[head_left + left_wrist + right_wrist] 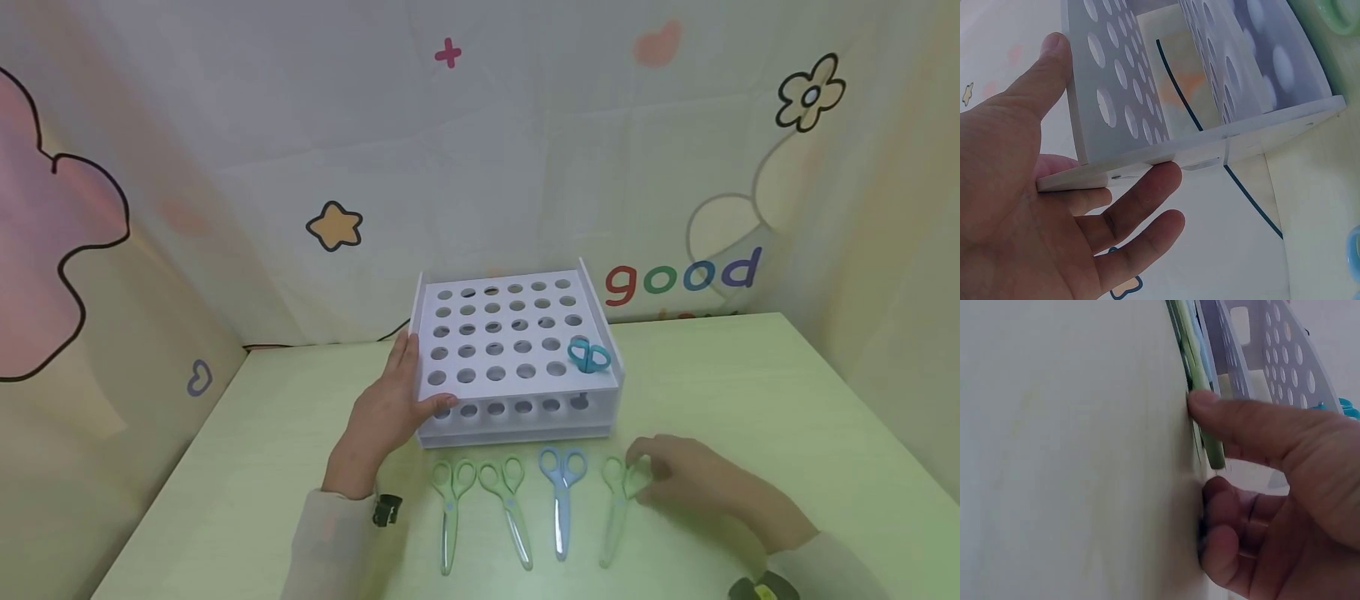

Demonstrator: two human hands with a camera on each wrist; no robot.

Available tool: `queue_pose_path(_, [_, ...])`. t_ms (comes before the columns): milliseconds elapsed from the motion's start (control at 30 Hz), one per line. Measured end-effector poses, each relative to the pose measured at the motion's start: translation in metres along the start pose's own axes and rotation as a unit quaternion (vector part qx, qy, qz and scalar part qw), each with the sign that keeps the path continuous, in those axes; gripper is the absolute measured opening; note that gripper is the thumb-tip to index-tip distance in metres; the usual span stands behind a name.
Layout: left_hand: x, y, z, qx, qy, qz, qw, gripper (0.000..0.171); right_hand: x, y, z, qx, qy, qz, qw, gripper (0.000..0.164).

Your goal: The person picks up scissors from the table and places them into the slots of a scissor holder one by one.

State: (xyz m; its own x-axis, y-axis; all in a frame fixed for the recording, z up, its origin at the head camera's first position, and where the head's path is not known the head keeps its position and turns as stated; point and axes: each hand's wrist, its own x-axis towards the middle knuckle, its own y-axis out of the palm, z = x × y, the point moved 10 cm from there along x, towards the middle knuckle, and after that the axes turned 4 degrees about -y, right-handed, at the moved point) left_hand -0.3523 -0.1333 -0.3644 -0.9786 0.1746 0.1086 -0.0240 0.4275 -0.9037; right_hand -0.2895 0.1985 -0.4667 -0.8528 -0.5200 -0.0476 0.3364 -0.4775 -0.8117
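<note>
A white rack point(495, 363) with rows of round holes stands on the table. My left hand point(386, 408) grips its left side, thumb over the front edge and fingers along the side panel point(1204, 147). Teal scissors point(588, 356) stand handles up in a hole near the rack's front right corner. My right hand point(693, 475) pinches one handle loop of the rightmost green scissors point(615, 508); in the right wrist view the thumb lies against the green handle point(1213, 450). Beside them lie blue scissors point(562, 504), then two green scissors point(448, 517), point(510, 512), handles toward the rack.
The pale green table point(247, 483) ends at a printed curtain point(480, 167) behind the rack. A dark cord point(393, 331) shows at the table's back edge, left of the rack. The row of scissors lies just in front of the rack.
</note>
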Motion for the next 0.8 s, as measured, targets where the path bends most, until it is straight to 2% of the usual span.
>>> queue_pose_path(200, [-0.001,-0.001,-0.001,0.001,-0.002,-0.003,1.0,0.111,-0.004,-0.004,-0.005,0.039,0.013,0.02,0.999,0.031])
queue_pose_path(333, [-0.001,-0.002,-0.001,0.002,-0.002,-0.003,1.0,0.111,-0.007,-0.011,-0.006,0.108,0.023,0.017,0.994,0.032])
queue_pose_path(467, [-0.001,-0.002,-0.001,0.003,-0.001,-0.002,1.0,0.111,-0.008,-0.017,-0.007,0.171,0.036,0.018,0.984,0.033])
queue_pose_path(567, [-0.001,-0.002,-0.001,0.003,-0.001,-0.002,1.0,0.111,-0.008,-0.023,-0.005,0.202,0.027,0.017,0.979,0.032])
queue_pose_path(700, [-0.001,-0.002,-0.001,0.001,-0.002,-0.001,1.0,0.112,-0.008,-0.031,0.004,0.246,-0.004,0.004,0.969,0.033])
queue_pose_path(800, [0.0,-0.001,-0.001,0.0,-0.003,0.0,1.0,0.111,-0.01,-0.036,0.008,0.268,-0.007,-0.008,0.963,0.032])
